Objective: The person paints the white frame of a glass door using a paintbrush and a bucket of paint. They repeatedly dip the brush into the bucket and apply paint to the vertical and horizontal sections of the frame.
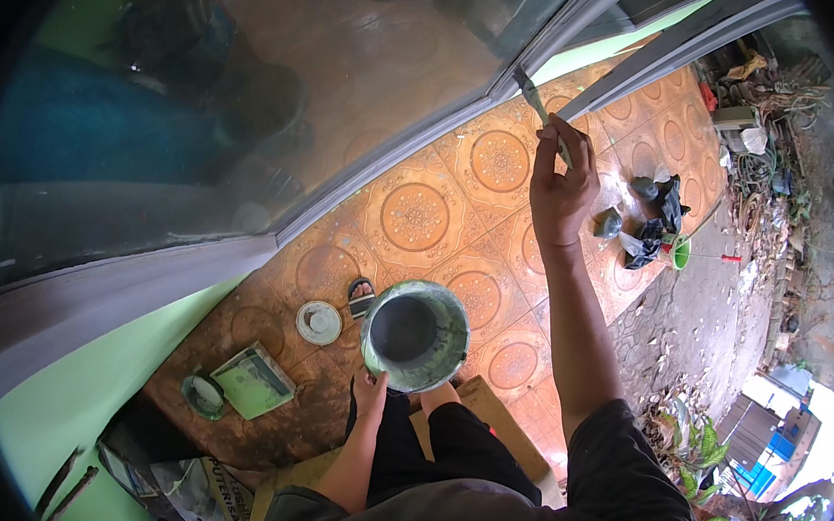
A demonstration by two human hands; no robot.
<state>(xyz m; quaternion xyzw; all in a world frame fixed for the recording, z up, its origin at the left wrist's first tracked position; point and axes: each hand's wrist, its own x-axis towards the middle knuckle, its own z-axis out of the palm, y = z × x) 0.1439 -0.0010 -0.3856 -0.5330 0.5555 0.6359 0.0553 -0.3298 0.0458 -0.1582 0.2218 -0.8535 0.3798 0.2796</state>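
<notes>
My right hand (564, 184) holds a paintbrush (536, 101) by its handle, its dark bristles at the edge of the grey window frame (507, 91). The left hand (369, 396) grips the near rim of a paint-smeared bucket (449, 336), which rests around my lap. Dark grey paint (404, 329) lies inside it. Large glass (253, 101) fills the upper left, set in the grey frame.
Patterned orange tiles (414, 216) cover the floor. At lower left are a white lid (319, 323), a green paint tray (254, 387) and a small tub (203, 396). Plastic bags (647, 231) and a green pail (680, 252) stand at right. A yellowish bench (513, 433) is beside my legs.
</notes>
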